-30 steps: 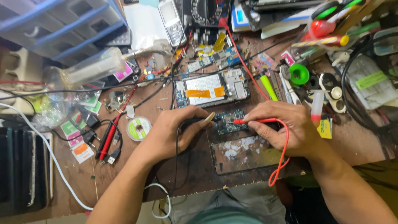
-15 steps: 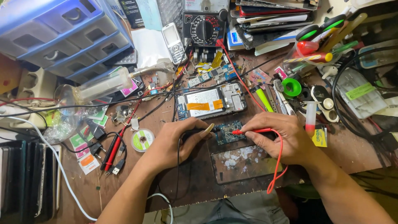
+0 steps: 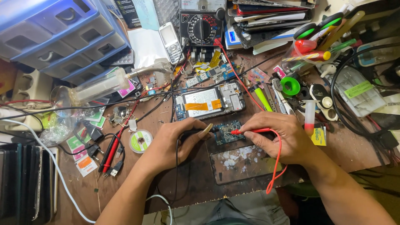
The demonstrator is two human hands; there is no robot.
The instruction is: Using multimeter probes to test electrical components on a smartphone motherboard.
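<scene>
Small blue-green circuit board [image 3: 228, 132] lies mid-desk below opened phone [image 3: 210, 102]; left hand [image 3: 171, 143] pinches black probe [image 3: 196, 133], right hand [image 3: 281, 137] pinches red probe [image 3: 250, 131]; judgement: keep both tips steady.

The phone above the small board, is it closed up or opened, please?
Opened. The phone lies flat on the bench with its back cover off, so its battery and inner boards show.

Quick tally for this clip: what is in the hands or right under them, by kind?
Red probe: 1, in right hand
Black probe: 1, in left hand
Small circuit board: 1
Opened phone: 1
Glass panel: 1
Total: 5
</scene>
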